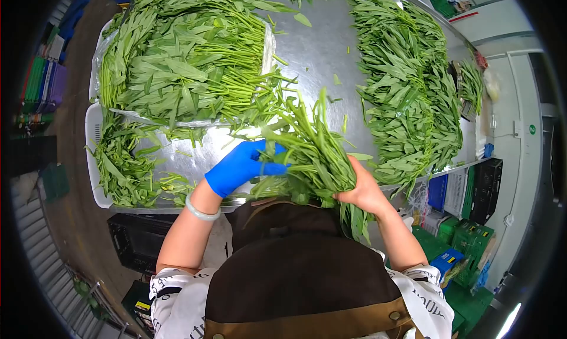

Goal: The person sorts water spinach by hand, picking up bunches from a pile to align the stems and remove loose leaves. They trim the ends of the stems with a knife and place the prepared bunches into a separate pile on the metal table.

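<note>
Just in front of my apron is a bunch of long-leaved greens (319,156), like water spinach, its pale stems fanned towards the table. My bare right hand (361,188) is wrapped round its right side, and some leaves hang below that hand. On the other side, my left hand (248,165), in a blue glove, has its fingers apart at the edge of the bunch. Leaves partly cover those fingertips. Beyond the left hand, a big pile of the same greens (189,73) lies with its cut stems facing right.
A long row of greens (407,85) runs along the right side of the metal table (313,49). White trays (96,132) stand at the left edge, with loose greens (127,168) nearby. Below the table are a black crate (139,241) and green crates (472,244).
</note>
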